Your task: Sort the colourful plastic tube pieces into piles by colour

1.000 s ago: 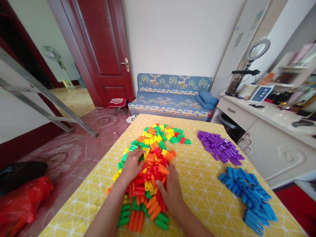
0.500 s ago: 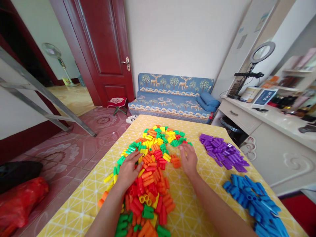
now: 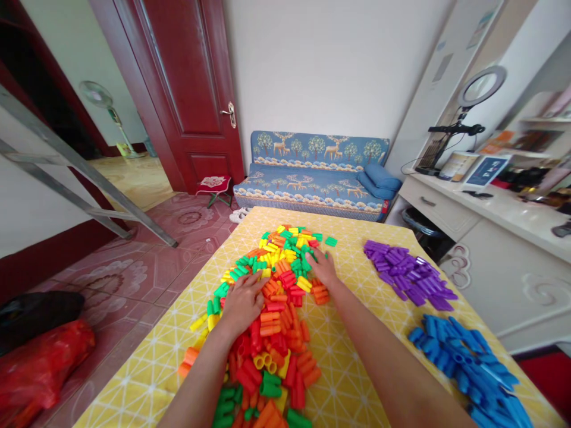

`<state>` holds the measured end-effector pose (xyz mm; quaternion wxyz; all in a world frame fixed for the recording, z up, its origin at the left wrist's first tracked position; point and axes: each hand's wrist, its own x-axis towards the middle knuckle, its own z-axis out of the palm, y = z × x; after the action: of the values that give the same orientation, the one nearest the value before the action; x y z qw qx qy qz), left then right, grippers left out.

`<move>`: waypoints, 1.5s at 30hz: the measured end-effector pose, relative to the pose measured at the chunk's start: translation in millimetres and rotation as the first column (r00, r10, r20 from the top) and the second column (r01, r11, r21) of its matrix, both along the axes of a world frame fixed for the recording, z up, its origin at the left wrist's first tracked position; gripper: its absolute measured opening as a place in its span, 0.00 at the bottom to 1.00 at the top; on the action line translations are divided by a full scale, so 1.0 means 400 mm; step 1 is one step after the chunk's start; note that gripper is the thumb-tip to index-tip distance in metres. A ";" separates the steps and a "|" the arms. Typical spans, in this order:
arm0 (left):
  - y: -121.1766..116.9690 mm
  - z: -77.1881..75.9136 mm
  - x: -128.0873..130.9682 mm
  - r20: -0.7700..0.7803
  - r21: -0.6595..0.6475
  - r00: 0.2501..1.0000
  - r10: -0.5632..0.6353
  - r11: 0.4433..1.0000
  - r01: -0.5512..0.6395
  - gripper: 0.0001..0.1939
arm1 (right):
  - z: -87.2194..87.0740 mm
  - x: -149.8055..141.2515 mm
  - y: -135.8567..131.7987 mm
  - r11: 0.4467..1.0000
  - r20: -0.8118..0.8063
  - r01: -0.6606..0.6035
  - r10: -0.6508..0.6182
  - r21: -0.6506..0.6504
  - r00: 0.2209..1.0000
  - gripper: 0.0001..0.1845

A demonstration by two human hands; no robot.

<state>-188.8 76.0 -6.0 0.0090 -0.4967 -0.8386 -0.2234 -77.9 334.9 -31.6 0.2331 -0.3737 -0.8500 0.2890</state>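
A long heap of mixed red, orange, yellow and green plastic tube pieces (image 3: 274, 309) lies down the middle of a table with a yellow patterned cloth (image 3: 352, 333). My left hand (image 3: 243, 300) rests flat on the heap's left side, fingers spread over orange and yellow pieces. My right hand (image 3: 323, 268) reaches further out, fingers apart, touching green and yellow pieces on the heap's right edge. Neither hand grips a piece. A sorted pile of purple pieces (image 3: 408, 274) sits at the right, and a pile of blue pieces (image 3: 468, 362) lies nearer on the right.
A blue patterned sofa (image 3: 312, 172) stands beyond the table's far end. A white desk (image 3: 499, 238) with a ring light (image 3: 479, 89) runs along the right. A red door (image 3: 187, 89), a metal ladder (image 3: 80, 178) and red and black bags (image 3: 40, 351) are at the left.
My right hand moved from the near part of the heap out to its far right edge, then slightly left into the green pieces. My left hand stayed on the heap's left side.
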 end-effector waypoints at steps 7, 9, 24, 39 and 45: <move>-0.007 0.002 -0.003 0.006 0.035 1.000 -0.008 0.999 0.008 0.22 | -0.008 -0.002 -0.229 0.999 -0.110 -0.016 0.011 -0.044 0.994 0.37; -0.009 0.001 -0.005 0.008 0.043 1.000 -0.014 0.999 0.014 0.22 | 0.003 0.014 -0.256 0.997 -0.244 -0.070 0.059 -0.040 0.968 0.34; -0.016 0.015 0.002 0.013 0.019 1.000 -0.022 1.000 0.022 0.18 | 0.019 -0.067 0.202 0.993 -0.079 0.078 -0.085 -0.088 0.993 0.27; -0.012 0.009 0.002 0.019 0.004 1.000 -0.021 1.000 0.021 0.24 | 0.028 0.036 -0.152 0.965 -0.198 -0.259 0.246 -0.044 0.949 0.29; -0.013 0.007 -0.003 0.049 0.048 0.999 -0.023 0.999 0.020 0.22 | 0.056 0.011 -0.180 0.817 -0.514 -0.308 0.016 -0.487 0.858 0.26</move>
<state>-190.0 70.7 -3.1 -0.0023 -0.4997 -0.8277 -0.2554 -73.5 262.9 -9.4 0.2947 -0.2634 -0.6722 0.6261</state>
